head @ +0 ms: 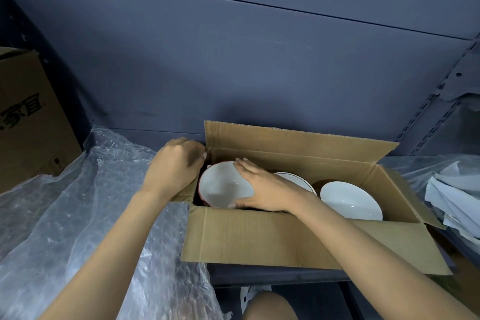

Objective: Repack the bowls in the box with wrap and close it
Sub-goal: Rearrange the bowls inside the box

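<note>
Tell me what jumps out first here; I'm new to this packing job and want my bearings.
The open cardboard box on the shelf draws the eye, with white bowls inside: the left bowl and the right bowl. The right hand grips the left bowl's rim, while the left hand holds the box's left end flap. A big crumpled sheet of bubble wrap lies left of the box.

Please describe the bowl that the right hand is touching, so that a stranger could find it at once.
Find the open brown cardboard box on the dark shelf. Three white bowls sit inside; take the leftmost white ceramic bowl, under the right hand. Only it shows a red outer rim, nearest the left hand.
</note>
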The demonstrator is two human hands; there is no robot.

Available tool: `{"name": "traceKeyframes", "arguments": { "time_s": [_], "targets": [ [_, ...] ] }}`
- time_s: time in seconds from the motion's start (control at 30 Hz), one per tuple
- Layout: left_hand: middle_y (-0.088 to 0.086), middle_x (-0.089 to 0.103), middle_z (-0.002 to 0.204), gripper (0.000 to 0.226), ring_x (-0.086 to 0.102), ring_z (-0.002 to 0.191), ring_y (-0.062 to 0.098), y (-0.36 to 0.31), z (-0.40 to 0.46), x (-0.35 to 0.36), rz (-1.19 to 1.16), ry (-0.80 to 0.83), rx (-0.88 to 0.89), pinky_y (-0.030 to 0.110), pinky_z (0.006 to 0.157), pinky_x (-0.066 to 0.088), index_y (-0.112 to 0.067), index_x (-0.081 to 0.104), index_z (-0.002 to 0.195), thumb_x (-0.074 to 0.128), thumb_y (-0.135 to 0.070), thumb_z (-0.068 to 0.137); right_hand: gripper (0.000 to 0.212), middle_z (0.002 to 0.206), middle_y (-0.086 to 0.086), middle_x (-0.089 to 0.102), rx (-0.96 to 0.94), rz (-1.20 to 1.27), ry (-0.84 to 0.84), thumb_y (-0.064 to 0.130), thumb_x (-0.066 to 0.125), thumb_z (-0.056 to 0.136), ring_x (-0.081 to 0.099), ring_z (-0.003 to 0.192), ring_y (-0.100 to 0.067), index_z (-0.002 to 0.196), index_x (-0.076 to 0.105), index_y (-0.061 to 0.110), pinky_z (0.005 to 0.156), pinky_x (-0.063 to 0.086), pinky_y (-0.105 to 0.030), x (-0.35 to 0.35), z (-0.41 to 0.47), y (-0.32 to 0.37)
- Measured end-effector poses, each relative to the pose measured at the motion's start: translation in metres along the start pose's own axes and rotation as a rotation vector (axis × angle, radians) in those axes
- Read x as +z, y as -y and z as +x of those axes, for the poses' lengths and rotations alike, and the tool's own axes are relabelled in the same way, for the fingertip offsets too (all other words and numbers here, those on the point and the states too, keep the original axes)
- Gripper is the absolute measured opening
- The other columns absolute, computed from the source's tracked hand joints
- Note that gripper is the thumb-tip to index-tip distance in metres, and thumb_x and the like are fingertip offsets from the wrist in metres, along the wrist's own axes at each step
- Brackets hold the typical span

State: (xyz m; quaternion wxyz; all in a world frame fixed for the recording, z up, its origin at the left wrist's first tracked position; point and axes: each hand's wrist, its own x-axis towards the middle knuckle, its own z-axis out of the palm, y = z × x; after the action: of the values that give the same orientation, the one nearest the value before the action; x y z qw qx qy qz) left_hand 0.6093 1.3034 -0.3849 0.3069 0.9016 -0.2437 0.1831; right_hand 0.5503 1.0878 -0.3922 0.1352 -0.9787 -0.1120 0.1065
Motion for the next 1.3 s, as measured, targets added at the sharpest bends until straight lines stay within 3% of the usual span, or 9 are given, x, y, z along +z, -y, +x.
{"name": "traceKeyframes", "arguments": {
  "time_s": [0.27, 0.5, 0.63, 0.77, 1.0, 1.1, 1.3],
  "targets": [
    [0.006, 0.067, 0.102, 0.019, 0.057, 0.097, 0.031, -0.001, -0.003, 0.004, -0.002, 0.023, 0.001, 0.037, 0.075, 0.047, -0.016, 0.070, 0.103, 0.061, -0.023, 0.088, 0.096, 0.160, 0.002, -0.013, -0.002, 0.011, 0.087, 0.049, 0.059, 0.089, -0.009, 0.146, -0.010, 0.152, -0.005, 0.014, 0.107, -0.002, -0.013, 0.004, 0.001, -0.004],
    [0.007, 0.068, 0.103, 0.021, 0.057, 0.098, 0.032, -0.011, -0.006, 0.005, -0.016, 0.006, 0.000, 0.039, 0.079, 0.048, -0.013, 0.070, 0.106, 0.061, -0.019, 0.088, 0.088, 0.160, -0.002, -0.013, 0.008, -0.018, 0.103, 0.041, 0.055, 0.094, -0.009, 0.147, -0.014, 0.152, -0.005, 0.012, 0.113, -0.002, -0.021, 0.006, 0.003, -0.003],
    [0.009, 0.068, 0.101, 0.020, 0.058, 0.096, 0.032, -0.020, -0.008, 0.007, -0.013, 0.006, 0.030, 0.037, 0.078, 0.046, -0.010, 0.070, 0.105, 0.063, -0.016, 0.087, 0.090, 0.161, -0.002, -0.003, -0.005, 0.085, 0.071, 0.046, 0.060, 0.088, -0.002, 0.148, -0.015, 0.153, 0.002, 0.021, 0.117, 0.006, -0.028, -0.001, -0.002, 0.003],
    [0.007, 0.066, 0.095, 0.017, 0.057, 0.090, 0.030, -0.033, -0.006, 0.008, 0.014, 0.021, 0.072, 0.036, 0.071, 0.046, -0.010, 0.069, 0.100, 0.061, -0.017, 0.087, 0.089, 0.161, 0.004, 0.005, 0.037, 0.205, -0.059, 0.056, 0.060, 0.084, 0.007, 0.147, -0.013, 0.152, 0.012, 0.024, 0.117, 0.019, -0.034, -0.007, -0.023, 0.000],
    [0.011, 0.066, 0.111, 0.029, 0.057, 0.102, 0.035, -0.081, -0.003, 0.023, 0.001, 0.016, 0.113, 0.037, 0.074, 0.043, -0.010, 0.065, 0.115, 0.063, -0.014, 0.086, 0.074, 0.157, 0.013, 0.020, 0.155, 0.214, -0.344, 0.054, 0.054, 0.089, 0.019, 0.143, -0.008, 0.151, 0.019, 0.031, 0.115, 0.025, -0.034, -0.031, -0.087, -0.055],
    [0.013, 0.065, 0.114, 0.034, 0.057, 0.101, 0.037, -0.114, -0.004, 0.039, -0.038, 0.037, 0.140, 0.038, 0.077, 0.044, -0.009, 0.062, 0.119, 0.064, -0.015, 0.086, 0.065, 0.149, 0.011, 0.035, 0.231, 0.140, -0.501, 0.054, 0.050, 0.090, 0.034, 0.136, -0.010, 0.147, 0.028, 0.032, 0.107, 0.038, -0.039, -0.045, -0.127, -0.087],
    [0.012, 0.065, 0.115, 0.034, 0.058, 0.099, 0.040, -0.166, -0.007, 0.077, -0.063, 0.101, 0.241, 0.045, 0.081, 0.046, -0.009, 0.062, 0.118, 0.065, -0.016, 0.085, 0.055, 0.145, 0.001, 0.044, 0.388, -0.081, -0.730, 0.043, 0.050, 0.095, 0.037, 0.133, -0.018, 0.143, 0.039, 0.019, 0.104, 0.038, -0.035, -0.060, -0.205, -0.144]
  ]
}}
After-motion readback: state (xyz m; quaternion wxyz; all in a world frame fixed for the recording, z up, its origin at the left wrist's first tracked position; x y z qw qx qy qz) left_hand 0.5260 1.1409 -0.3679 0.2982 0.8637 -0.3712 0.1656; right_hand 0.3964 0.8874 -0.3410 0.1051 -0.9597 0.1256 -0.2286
